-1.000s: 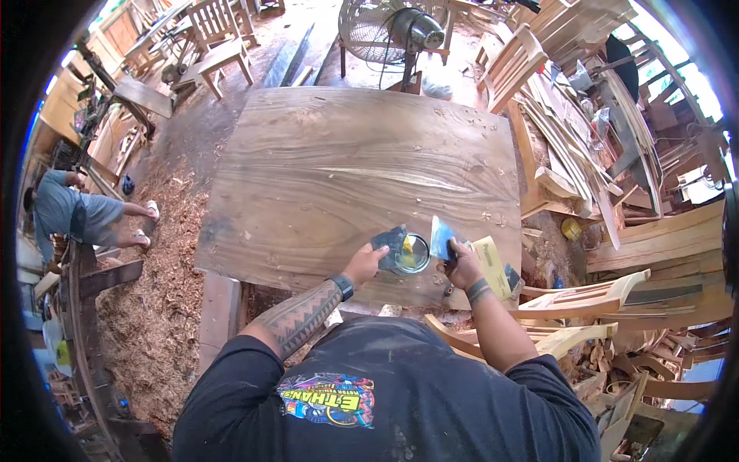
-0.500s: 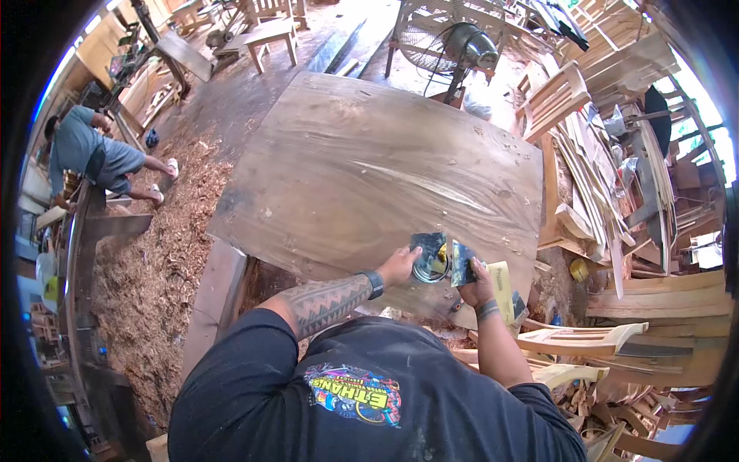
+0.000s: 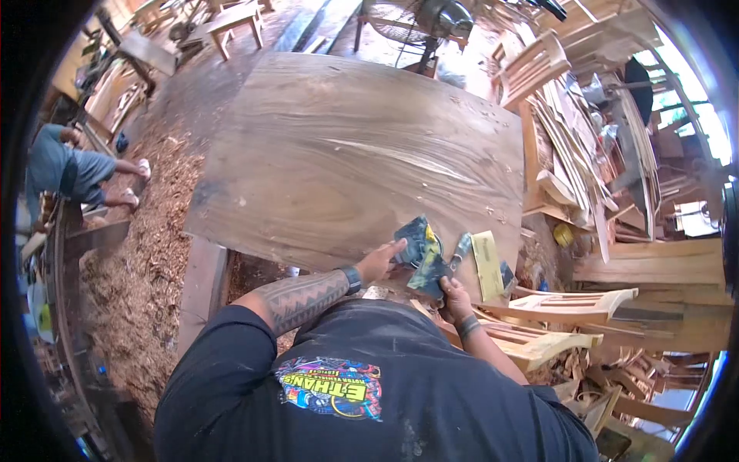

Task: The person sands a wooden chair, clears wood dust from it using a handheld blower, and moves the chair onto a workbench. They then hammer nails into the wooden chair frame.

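Observation:
A dark flat scraper point(image 3: 411, 231) is held in my left hand point(image 3: 377, 262), above the near edge of the wooden tabletop point(image 3: 308, 169). My right hand point(image 3: 454, 299) grips a second dark scraper point(image 3: 428, 276), its blade smeared with yellowish material and close to the first one. Yellow paste point(image 3: 433, 245) shows between the two blades. The round can is mostly hidden behind the scrapers. Right of them a small tube-like metallic object point(image 3: 462, 248) and a yellow sheet point(image 3: 486, 266) with print lie on the tabletop.
A fan point(image 3: 431, 23) stands beyond the tabletop. Wooden chair parts point(image 3: 570, 304) are close on my right, with stacked timber strips point(image 3: 573, 146) farther back. At the left, a person point(image 3: 69, 169) is beside wood shavings point(image 3: 146, 292) on the floor.
The right-hand scraper has moved left and down, toward the left-hand one, and its blade now shows yellowish smears. The view has shifted. The tube-like object beside the yellow sheet has come into sight.

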Tool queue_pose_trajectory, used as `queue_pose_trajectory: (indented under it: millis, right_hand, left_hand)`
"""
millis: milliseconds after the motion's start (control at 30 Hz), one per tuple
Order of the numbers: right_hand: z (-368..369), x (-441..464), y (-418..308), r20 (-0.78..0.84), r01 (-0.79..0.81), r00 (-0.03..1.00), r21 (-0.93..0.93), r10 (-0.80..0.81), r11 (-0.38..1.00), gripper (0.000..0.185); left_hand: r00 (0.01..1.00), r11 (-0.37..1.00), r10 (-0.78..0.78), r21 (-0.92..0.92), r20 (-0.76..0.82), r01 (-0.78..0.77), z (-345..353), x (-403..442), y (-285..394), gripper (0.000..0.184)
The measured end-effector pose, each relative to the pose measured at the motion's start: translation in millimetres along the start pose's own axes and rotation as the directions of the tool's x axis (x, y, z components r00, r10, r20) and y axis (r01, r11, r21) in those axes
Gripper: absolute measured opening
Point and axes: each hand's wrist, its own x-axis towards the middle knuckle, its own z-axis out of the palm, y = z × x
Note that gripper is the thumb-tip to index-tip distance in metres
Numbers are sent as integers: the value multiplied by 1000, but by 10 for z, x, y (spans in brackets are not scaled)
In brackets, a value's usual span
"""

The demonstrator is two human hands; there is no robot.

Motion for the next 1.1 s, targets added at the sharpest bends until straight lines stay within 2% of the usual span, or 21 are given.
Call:
queue_pose_trajectory:
  millis: [33,133,233,333,400,433,500,533,567,600,667,733,767,800,833,933,967,1000,1067,1100]
  right_hand:
    - [68,-41,13,-39,10,999,-73,-13,997,21]
    - [417,-37,-36,-136,50,988,-195,-78,980,24]
    - [664,-35,-213,-275,-8,959,-279,-72,960,24]
    - [454,100,-208,-310,-19,947,-316,-85,948,28]
    - [532,-59,-370,-351,-84,935,-345,-45,935,27]
    - [457,-101,-386,-350,-55,929,-450,-120,891,26]
    - [344,-114,-429,-320,8,907,-637,-274,771,25]
    - [470,-145,-524,-208,107,924,-665,-321,739,24]
    - [654,-260,-662,-90,208,928,-678,-361,704,22]
    - [827,-352,-768,29,309,918,-676,-395,669,21]
    - [1171,-390,-885,149,349,930,-646,-335,679,20]
    - [1554,-233,-899,318,404,913,-618,-255,674,19]
    - [1723,-154,-869,407,432,890,-610,-205,664,18]
    - [1871,-68,-826,487,458,860,-602,-154,654,18]
    - [1992,49,-747,541,463,835,-594,-99,657,16]
    - [2435,293,-540,618,479,784,-663,59,575,13]
    - [2485,443,-433,637,536,763,-719,110,442,15]
    - [2641,465,-383,630,533,756,-751,180,390,17]
    - [3039,452,-236,591,524,744,-806,311,276,22]
    - [3301,405,-206,594,553,713,-803,373,221,26]
  left_hand:
    - [999,997,-47,-62,3,47,-7,-18,19,56]
    - [993,994,-89,51,-81,93,70,-215,220,59]
    - [998,992,12,130,-59,-4,-456,-121,-16,61]
    - [975,958,-218,185,-35,221,-709,-307,-16,63]
    - [981,946,-188,261,-48,194,-983,-472,-146,63]
    - [983,936,-180,300,-49,186,-1123,-553,-222,63]
    - [965,853,-244,451,-100,262,-1412,-758,-293,63]
    - [953,801,-274,517,-132,302,-1593,-879,-374,63]
    - [995,661,-91,745,-39,89,-1915,-952,-606,63]
    - [977,663,-176,720,-119,207,-1893,-1147,-597,62]
    - [900,633,-339,640,-276,435,-1788,-1570,-528,61]
    - [962,625,-179,732,-204,272,-2421,-1573,-1319,58]
    - [992,584,-20,804,-125,113,-2552,-1634,-1575,56]
    - [991,508,128,861,-31,-39,-2633,-1722,-1700,53]
    - [984,432,174,895,33,-107,-2556,-1886,-1644,53]
    - [970,544,57,822,-236,168,-2331,-2292,-1364,47]
    - [968,504,30,840,-248,199,-2396,-2380,-1317,50]
    - [983,488,78,866,-169,110,-2536,-2445,-1350,49]
    - [987,439,163,895,-1,-72,-3366,-2367,-1791,49]
    - [984,442,177,894,-2,-78,-3875,-2290,-1934,49]
